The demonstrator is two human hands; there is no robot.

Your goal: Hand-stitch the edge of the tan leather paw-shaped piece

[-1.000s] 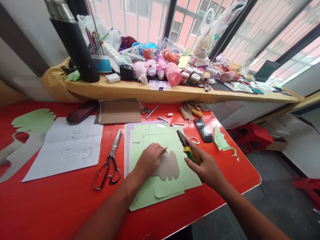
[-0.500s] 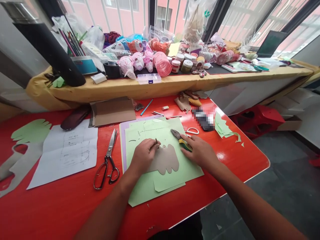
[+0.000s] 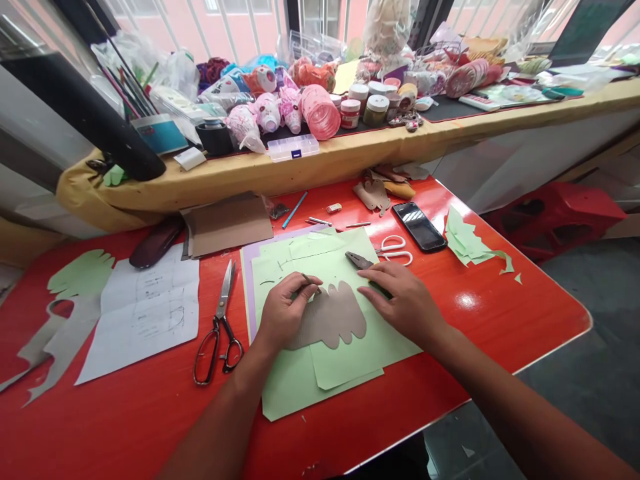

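Note:
My left hand point(image 3: 287, 308) pinches a thin dark rod point(image 3: 309, 279), like a small punch, over a grey-brown cut-out piece point(image 3: 337, 317) with a wavy, lobed edge. The rod's lower end is close to the piece's upper edge; whether it touches, I cannot tell. Under the piece lie light green sheets point(image 3: 345, 373). My right hand point(image 3: 405, 300) has its fingers curled over the handles of a pair of pliers point(image 3: 358, 260). Their metal jaws point up and left, while the hand largely covers the handles.
Large scissors point(image 3: 220, 327) and a sheet with drawings point(image 3: 145, 313) lie left. White-handled scissors point(image 3: 395, 252), a phone point(image 3: 419, 227) and green paper scraps point(image 3: 467, 240) lie right. Brown card point(image 3: 230, 227) sits behind. Jars point(image 3: 376, 110) and a black flask point(image 3: 90, 113) crowd the ledge.
The camera view has shifted slightly. My right hand has come further over the pliers and covers more of their handles. The rod in my left hand leans more.

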